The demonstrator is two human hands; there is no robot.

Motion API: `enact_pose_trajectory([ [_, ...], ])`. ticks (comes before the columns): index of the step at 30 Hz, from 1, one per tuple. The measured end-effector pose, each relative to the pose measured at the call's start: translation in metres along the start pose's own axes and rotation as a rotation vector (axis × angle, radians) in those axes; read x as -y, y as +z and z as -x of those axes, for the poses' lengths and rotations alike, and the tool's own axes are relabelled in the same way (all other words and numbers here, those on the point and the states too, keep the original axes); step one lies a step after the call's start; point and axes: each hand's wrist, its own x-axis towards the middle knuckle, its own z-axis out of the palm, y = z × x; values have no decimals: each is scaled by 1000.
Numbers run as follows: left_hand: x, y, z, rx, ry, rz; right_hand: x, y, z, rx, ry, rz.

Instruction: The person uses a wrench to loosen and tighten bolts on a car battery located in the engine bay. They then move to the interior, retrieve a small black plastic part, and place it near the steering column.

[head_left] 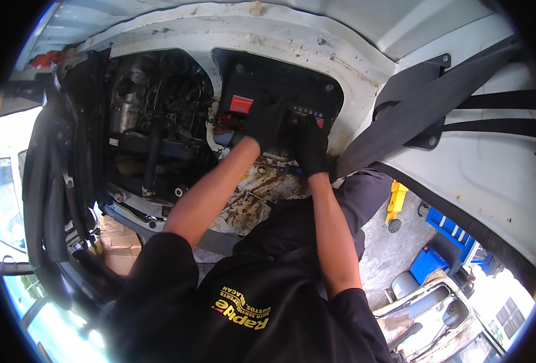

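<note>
Grip: we cannot tell whether our left hand point(264, 124) and right hand point(311, 145) clasp the recessed battery point(304, 111), its handling apparently unfinished.

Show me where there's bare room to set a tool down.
Bare concrete floor shows between the yellow tool and blue container. The white panel below the black straps is mostly bare; whether it's level, I can't tell. Crowded: the battery, with left hand and right hand there, and the engine parts.

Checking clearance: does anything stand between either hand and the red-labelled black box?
Nothing visible: the left hand and right hand are both at the red-labelled black box; exact contact is too dark to tell.
</note>
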Motion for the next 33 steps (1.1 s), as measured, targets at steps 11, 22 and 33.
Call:
enact_pose_trajectory([
  [11, 12, 44, -61, 260, 638, -415, 18, -12, -16, -378, 466, -121],
  [22, 12, 26, -103, 446, 442, -470, 28, -9, -37, -607, 599, -72],
  [33, 11, 22, -110, 424, 432, -601, 9, -8, -37, -424, 520, 71],
])
